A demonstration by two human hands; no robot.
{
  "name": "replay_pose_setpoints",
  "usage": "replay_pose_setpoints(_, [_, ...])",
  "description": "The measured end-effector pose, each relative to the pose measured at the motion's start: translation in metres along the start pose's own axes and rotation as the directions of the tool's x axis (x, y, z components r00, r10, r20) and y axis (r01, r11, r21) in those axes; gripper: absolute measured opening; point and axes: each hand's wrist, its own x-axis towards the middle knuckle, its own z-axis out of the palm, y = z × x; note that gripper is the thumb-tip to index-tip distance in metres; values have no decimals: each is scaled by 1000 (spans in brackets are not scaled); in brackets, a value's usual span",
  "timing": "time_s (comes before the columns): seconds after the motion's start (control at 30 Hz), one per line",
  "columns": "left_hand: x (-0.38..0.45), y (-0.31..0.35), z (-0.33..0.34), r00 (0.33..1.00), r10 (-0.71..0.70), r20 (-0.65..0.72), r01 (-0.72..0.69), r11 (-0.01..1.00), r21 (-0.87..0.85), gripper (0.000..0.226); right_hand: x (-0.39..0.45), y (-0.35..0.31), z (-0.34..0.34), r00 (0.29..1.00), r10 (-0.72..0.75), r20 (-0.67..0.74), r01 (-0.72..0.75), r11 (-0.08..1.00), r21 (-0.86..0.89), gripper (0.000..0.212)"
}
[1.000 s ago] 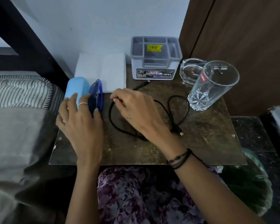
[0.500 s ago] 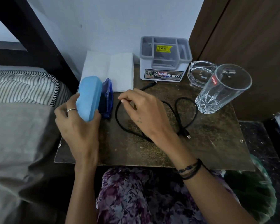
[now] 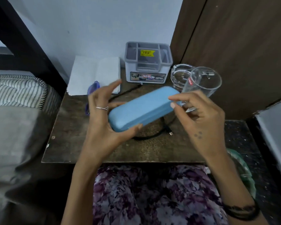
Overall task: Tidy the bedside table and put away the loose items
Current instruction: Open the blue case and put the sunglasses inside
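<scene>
A light blue glasses case is lifted above the brown bedside table, tilted up to the right. My left hand holds its left end, thumb under it and fingers spread behind. My right hand pinches the case's right end between thumb and forefinger. Blue glasses lie on the table behind my left hand, partly hidden. A black cable loops on the table under the case.
A grey desk organiser stands at the back by the wall, with white paper to its left. A glass ashtray and a tall drinking glass stand at the back right. The bed lies left, a green-lined bin lower right.
My left hand picked the blue case up from beside the glasses and brought it over the middle of the table. My right hand left the cable and took the case's right end.
</scene>
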Motion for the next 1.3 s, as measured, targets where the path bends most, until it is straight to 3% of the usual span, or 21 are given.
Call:
replay_pose_setpoints(0.23, [-13,-25,38,981,-75,181,79,997,-18,85,-34,40,-16,979,126,160,-120,992,-49,17])
replay_pose_setpoints(0.43, [-17,-36,48,958,-186,217,160,978,132,93,-47,43,0,948,260,186,-265,964,0,21])
replay_pose_setpoints(0.6, [-15,-29,53,944,-271,190,252,961,116,105,-52,25,10,822,521,231,-566,794,223,20])
replay_pose_setpoints(0.67, [-12,-19,53,952,-265,151,259,964,60,101,-50,19,11,781,577,240,-625,715,314,24])
replay_pose_setpoints(0.73, [-8,-6,53,948,-307,88,311,950,-40,92,-46,13,8,785,577,224,-616,695,371,28])
replay_pose_setpoints(0.83, [-7,5,50,888,-460,5,447,861,-244,67,-37,7,-2,846,507,165,-528,751,396,31])
replay_pose_setpoints(0.93, [-10,4,49,787,-611,83,590,707,-389,35,-30,7,-10,879,453,149,-473,788,394,32])
replay_pose_setpoints(1.0, [-12,6,50,701,-701,130,650,554,-520,17,-29,10,-12,885,436,162,-464,807,365,35])
replay_pose_setpoints(1.07, [-12,9,49,631,-756,172,667,416,-618,22,-30,13,-12,888,425,177,-460,821,338,37])
replay_pose_setpoints(1.13, [-11,11,47,592,-780,201,683,353,-640,29,-32,14,-11,892,413,185,-452,831,324,38])
replay_pose_setpoints(1.3, [-14,13,44,534,-811,239,764,342,-547,36,-35,18,-4,900,370,228,-419,878,230,46])
